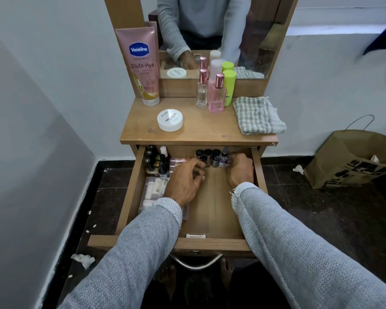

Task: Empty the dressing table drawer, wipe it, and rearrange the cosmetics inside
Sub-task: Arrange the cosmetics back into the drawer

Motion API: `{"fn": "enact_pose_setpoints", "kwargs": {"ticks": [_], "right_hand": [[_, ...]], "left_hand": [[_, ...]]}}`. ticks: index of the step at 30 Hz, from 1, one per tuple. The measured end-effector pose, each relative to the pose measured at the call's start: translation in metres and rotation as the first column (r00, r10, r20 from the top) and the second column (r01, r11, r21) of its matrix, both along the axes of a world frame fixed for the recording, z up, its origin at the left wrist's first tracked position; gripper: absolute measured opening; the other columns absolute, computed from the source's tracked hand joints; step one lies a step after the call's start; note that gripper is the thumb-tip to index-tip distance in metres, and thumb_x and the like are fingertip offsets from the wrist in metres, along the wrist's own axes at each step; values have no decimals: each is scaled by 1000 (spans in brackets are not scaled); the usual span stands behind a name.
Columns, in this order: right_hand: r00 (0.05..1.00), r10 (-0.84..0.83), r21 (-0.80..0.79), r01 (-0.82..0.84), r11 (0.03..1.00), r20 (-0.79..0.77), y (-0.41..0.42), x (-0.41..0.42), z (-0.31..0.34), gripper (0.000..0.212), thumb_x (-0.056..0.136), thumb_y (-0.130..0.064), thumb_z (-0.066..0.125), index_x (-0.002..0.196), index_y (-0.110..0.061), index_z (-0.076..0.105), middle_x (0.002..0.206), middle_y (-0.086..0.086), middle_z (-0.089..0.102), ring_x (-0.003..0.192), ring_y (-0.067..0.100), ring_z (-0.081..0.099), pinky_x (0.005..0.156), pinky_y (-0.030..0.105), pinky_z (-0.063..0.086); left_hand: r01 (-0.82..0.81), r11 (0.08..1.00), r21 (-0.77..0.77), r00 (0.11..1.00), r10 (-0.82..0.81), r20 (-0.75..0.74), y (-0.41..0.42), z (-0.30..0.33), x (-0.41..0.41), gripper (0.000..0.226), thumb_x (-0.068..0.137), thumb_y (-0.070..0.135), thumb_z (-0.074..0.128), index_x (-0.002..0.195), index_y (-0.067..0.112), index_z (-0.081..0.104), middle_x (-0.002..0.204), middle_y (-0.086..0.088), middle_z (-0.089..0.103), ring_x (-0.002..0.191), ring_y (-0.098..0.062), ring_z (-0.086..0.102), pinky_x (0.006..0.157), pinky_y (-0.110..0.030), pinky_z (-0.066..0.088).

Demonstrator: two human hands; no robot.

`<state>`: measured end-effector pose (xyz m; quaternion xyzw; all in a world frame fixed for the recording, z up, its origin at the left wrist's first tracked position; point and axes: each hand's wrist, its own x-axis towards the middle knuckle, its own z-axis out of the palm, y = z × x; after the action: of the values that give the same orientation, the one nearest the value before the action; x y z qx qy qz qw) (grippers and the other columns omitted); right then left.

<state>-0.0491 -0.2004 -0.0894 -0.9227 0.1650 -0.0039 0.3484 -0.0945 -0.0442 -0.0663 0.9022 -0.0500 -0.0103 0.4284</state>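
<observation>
Both hands at the row of small bottles in the open drawer point(129, 197).

The bottles point(211, 157), centre frame at the drawer's back wall, look small, light, glassy, likely slippery and breakable; best pinched by the caps. Left hand point(185, 181) has fingers curled at the row's left end, right hand point(240, 169) at its right end; actual grip cannot be confirmed.
</observation>
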Motion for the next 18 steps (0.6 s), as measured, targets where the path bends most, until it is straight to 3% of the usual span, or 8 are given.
{"fn": "enact_pose_setpoints", "kwargs": {"ticks": [7,18], "right_hand": [[1000,-3,-2,3,1000,14,0,0,-4,20,91,-3,55,92,-9,74,96,15,71,90,35,66,81,33,52],[1000,11,-36,-11,999,-15,-1,3,-7,21,92,-3,53,98,-8,72,101,18,70,94,36,66,86,40,55]], "left_hand": [[-9,1000,4,1000,9,3,1,-1,0,28,87,5,65,114,14,63,100,4,68,93,-7,63,78,-15,46],[-22,1000,1,1000,22,-11,0,-2,-2,27,87,4,64,112,15,63,101,4,68,92,-7,63,77,-15,47]]}}
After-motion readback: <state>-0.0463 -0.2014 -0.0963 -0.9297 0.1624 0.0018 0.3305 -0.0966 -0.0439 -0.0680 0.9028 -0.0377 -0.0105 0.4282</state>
